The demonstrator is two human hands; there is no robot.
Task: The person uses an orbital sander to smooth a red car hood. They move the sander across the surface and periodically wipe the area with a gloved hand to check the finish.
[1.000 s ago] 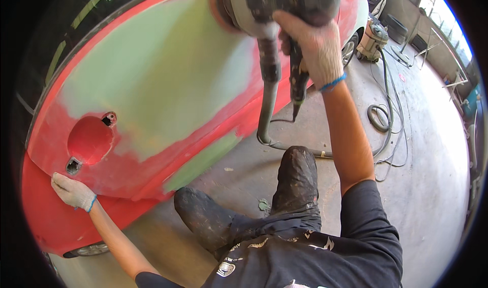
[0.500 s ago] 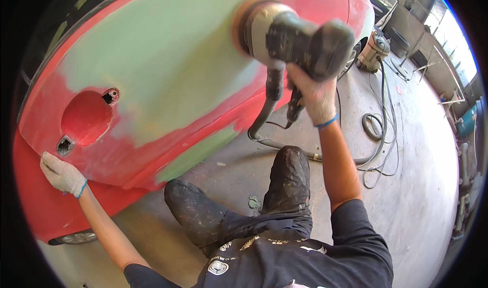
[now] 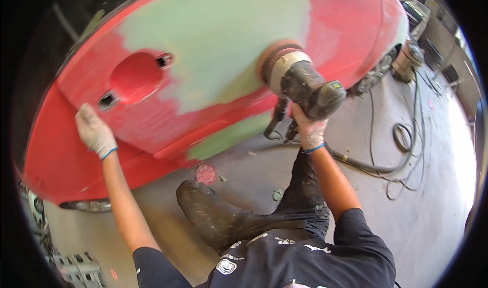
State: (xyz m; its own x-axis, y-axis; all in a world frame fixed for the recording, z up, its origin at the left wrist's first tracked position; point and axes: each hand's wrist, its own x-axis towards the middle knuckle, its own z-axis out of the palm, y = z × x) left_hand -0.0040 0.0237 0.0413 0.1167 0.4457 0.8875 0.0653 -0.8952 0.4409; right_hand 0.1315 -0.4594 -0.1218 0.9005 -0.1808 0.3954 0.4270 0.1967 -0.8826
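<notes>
My right hand (image 3: 309,128), in a knit glove, is closed on the handle of a black sander (image 3: 310,87). Its round pad (image 3: 278,52) is against the green-patched area of the red car door (image 3: 213,49), with a thick hose (image 3: 279,116) hanging from the tool. My left hand (image 3: 94,130), also gloved, has its bent fingers on the door's edge, below a round red recess (image 3: 133,77) with two small dark openings beside it.
A vacuum (image 3: 406,59) stands beyond the car's wheel (image 3: 378,69), with looped hoses and cables (image 3: 402,139) on the floor at right. A pink perforated disc (image 3: 206,173) lies under the door's lower edge, beside my bent leg (image 3: 213,212).
The sander and my right hand have moved downward across the door. The view has shifted, so the door sits further right and the pink disc has come into sight; my left hand stays at the edge.
</notes>
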